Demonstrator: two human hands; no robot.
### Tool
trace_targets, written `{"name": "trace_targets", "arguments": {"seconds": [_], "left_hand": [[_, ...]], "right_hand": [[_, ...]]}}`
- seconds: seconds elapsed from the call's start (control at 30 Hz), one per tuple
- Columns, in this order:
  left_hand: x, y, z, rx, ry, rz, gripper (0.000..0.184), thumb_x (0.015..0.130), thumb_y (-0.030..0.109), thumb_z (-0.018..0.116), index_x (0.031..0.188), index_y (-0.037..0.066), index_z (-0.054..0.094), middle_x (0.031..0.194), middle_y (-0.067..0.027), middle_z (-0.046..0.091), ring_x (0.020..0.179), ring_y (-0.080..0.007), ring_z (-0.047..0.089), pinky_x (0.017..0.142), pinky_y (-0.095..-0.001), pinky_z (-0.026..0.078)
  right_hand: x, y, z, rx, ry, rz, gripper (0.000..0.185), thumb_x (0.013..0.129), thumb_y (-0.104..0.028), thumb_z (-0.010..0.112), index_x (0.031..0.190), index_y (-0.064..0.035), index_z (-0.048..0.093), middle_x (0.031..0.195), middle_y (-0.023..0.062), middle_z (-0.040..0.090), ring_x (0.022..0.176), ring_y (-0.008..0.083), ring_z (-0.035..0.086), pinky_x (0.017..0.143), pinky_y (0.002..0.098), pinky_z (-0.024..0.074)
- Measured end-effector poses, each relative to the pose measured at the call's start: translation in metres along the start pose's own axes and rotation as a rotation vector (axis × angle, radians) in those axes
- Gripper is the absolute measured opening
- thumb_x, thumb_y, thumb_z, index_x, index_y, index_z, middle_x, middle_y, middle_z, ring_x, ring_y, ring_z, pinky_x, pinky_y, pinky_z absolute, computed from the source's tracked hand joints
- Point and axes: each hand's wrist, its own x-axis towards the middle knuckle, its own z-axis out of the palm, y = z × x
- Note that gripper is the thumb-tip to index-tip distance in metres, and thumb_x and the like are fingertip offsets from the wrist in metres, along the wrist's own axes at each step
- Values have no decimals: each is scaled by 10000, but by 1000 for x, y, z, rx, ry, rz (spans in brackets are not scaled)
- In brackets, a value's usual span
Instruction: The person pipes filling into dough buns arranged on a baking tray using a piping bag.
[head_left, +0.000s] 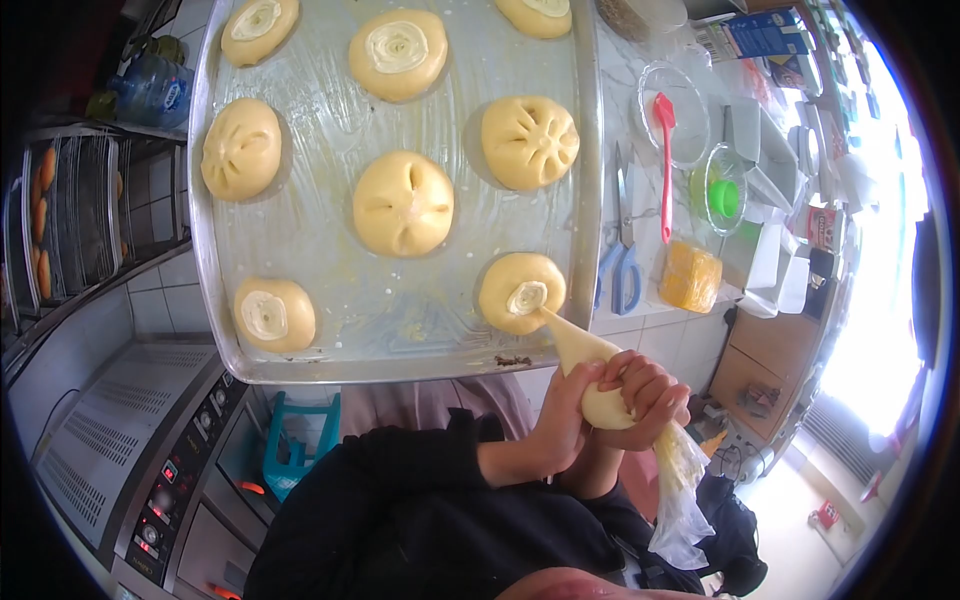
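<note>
A piping bag [580, 345] full of pale cream slants over the tray's near right corner. Its tip meets the cream ring on a round dough bun [502, 311]. My left hand [553, 425] grips the lower part of the bag. Higher up, my right hand [643, 395] is wrapped around the bag, fingers closed, and the bag's loose clear end [682, 505] hangs behind it. Around them on the metal baking tray [400, 372] lie several more buns: some carry cream swirls, like the bun [398, 55] at the top, others have cuts or dents, like the bun [404, 204] in the middle.
Right of the tray lie blue-handled scissors [626, 270], a red brush or spatula [665, 160], a wrapped yellow block [690, 276] and clear bowls [722, 190]. An oven [160, 480] stands at lower left, beside a teal stool [290, 440]. A rack [80, 210] holds baked goods.
</note>
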Motion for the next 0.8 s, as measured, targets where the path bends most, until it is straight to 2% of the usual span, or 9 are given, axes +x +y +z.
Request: {"name": "trace_targets", "arguments": {"seconds": [0.1, 0.2, 0.33, 0.53, 0.63, 0.73, 0.8], "left_hand": [[-6, -1, -2, -9, 17, -6, 249, 816, 282, 390, 905, 56, 448, 827, -35, 487, 790, -103, 502, 700, -247, 416], [-11, 0, -3, -25, 11, 33, 246, 818, 276, 380, 915, 56, 433, 848, -43, 471, 819, -103, 483, 737, -250, 397], [-12, 4, -1, -124, 10, 92, 190, 811, 179, 397, 906, 19, 438, 819, -46, 471, 758, -89, 478, 695, -232, 395], [-12, 16, 10, -33, -6, 186, 175, 811, 158, 389, 894, 12, 436, 812, -51, 471, 745, -87, 480, 669, -230, 405], [-7, 19, 13, -30, 2, 167, 166, 810, 146, 386, 895, 11, 434, 805, -53, 472, 739, -85, 481, 658, -228, 409], [-3, 19, 9, 68, -31, 137, 226, 830, 221, 375, 936, 32, 439, 870, -52, 468, 855, -108, 470, 770, -261, 381], [1, 18, 9, 90, -57, 134, 220, 825, 214, 385, 923, 27, 448, 858, -51, 475, 837, -107, 478, 754, -257, 389]], "right_hand": [[-1, 2, 3, 8, -101, -74, 336, 837, -135, 329, 507, -107, 269, 419, 5, 291, 353, 104, 302, 382, 256, 357], [-2, 2, 7, 23, -114, -64, 315, 815, -106, 350, 512, -110, 263, 416, 0, 282, 353, 97, 301, 375, 254, 367], [0, 6, 14, 79, -125, -78, 320, 815, -107, 336, 505, -111, 260, 412, -2, 275, 348, 99, 282, 371, 250, 351], [6, 11, 18, 119, -124, -87, 360, 840, -144, 303, 485, -110, 256, 409, 1, 268, 346, 110, 271, 365, 248, 325], [7, 13, 18, 115, -109, -105, 377, 854, -164, 282, 482, -108, 259, 409, 6, 271, 348, 117, 272, 377, 252, 328], [9, 13, 13, 103, -95, -99, 391, 865, -184, 262, 481, -108, 260, 414, 10, 276, 357, 122, 277, 400, 260, 338], [8, 13, 10, 93, -82, -107, 399, 868, -196, 252, 479, -109, 255, 420, 12, 276, 364, 125, 279, 415, 266, 342]]}}
